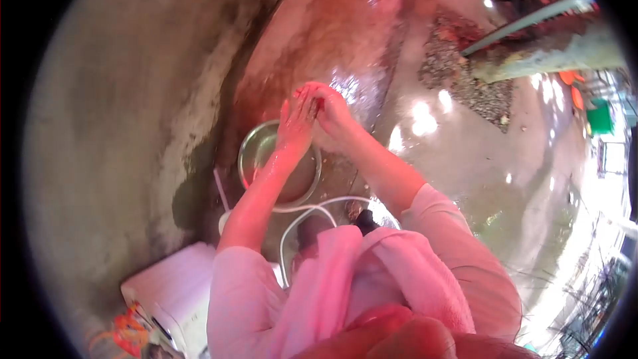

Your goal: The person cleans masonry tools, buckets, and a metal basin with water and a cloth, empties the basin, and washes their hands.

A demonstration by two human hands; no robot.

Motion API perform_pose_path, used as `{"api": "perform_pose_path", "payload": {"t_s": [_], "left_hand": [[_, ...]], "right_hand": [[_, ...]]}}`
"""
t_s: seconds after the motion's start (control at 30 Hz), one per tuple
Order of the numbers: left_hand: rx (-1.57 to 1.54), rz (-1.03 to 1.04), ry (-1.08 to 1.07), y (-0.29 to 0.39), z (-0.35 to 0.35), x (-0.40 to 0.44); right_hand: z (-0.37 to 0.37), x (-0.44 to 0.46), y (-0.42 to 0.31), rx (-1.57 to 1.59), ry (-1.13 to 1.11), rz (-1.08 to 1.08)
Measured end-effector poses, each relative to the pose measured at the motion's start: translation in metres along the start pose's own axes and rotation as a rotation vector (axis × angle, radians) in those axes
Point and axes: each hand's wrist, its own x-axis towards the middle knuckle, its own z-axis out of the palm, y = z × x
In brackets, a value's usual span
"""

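My left hand (296, 124) is wet, its fingers stretched out and pointing up and away from me. My right hand (334, 108) meets it at the fingertips, with its fingers bent round the ends of the left fingers. Shadow between the palms hides whether anything small lies there. Below the hands, on the wet floor, stands a round metal basin (318, 174) with a shiny rim. My left forearm crosses over part of it.
A pale hose (299, 216) curls on the floor near my feet. A white box-like object (176, 279) stands at the lower left, beside an orange item (129, 332). A concrete wall (133, 106) rises on the left. Gravel (465, 70) surrounds a post (551, 53).
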Motion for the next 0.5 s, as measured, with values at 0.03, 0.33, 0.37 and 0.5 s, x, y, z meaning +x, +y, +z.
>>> {"api": "perform_pose_path", "payload": {"t_s": [0.03,0.33,0.37,0.5], "left_hand": [[-0.049,0.037,0.044,0.005,-0.014,0.017],[0.212,-0.012,0.368,0.059,-0.060,0.192],[0.192,-0.032,0.383,0.069,-0.047,0.214],[0.091,-0.097,0.272,0.085,-0.048,0.315]], "right_hand": [[0.009,-0.006,-0.027,-0.019,0.034,-0.013],[0.019,0.033,-0.193,-0.258,0.068,-0.257],[0.009,0.049,-0.211,-0.275,0.013,-0.253],[-0.017,0.117,-0.290,-0.363,-0.064,-0.184]]}}
